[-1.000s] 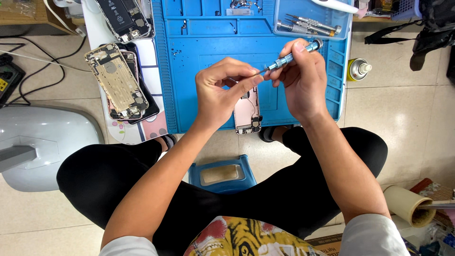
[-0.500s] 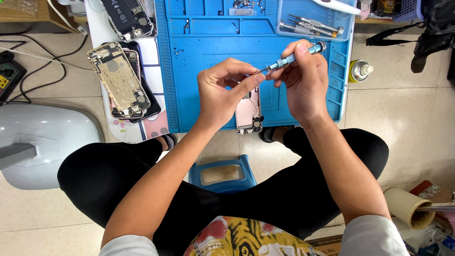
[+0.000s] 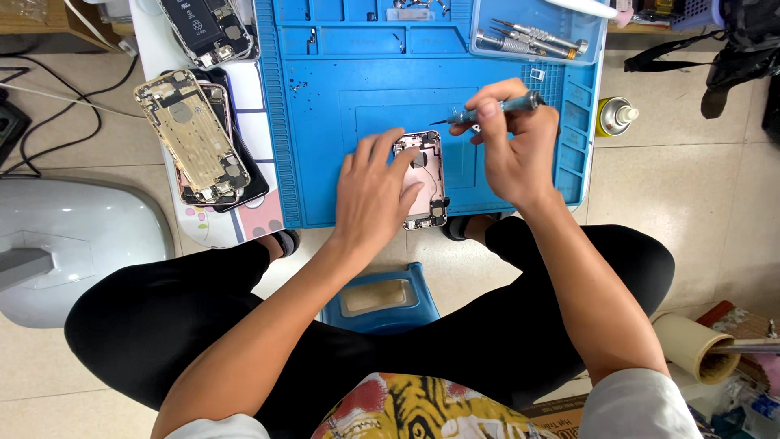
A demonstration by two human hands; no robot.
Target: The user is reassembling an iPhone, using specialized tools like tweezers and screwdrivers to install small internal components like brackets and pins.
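Note:
An opened pink phone housing (image 3: 426,175) lies on the blue work mat (image 3: 325,114). My left hand (image 3: 372,193) rests flat on its left side with fingers spread, holding it down. My right hand (image 3: 513,146) is just right of the housing and grips a small teal-handled screwdriver (image 3: 496,108), its tip pointing left above the housing's top edge without touching it.
A clear tray of screwdrivers (image 3: 532,36) sits at the mat's top right. A gold phone housing on a stack of phones (image 3: 191,138) and another opened phone (image 3: 203,24) lie left of the mat. A yellow can (image 3: 613,115), tape roll (image 3: 691,345), grey stool (image 3: 73,244) surround it.
My left hand let go of the screwdriver tip and dropped flat onto the phone housing, which now shows. The screwdriver stayed in my right hand.

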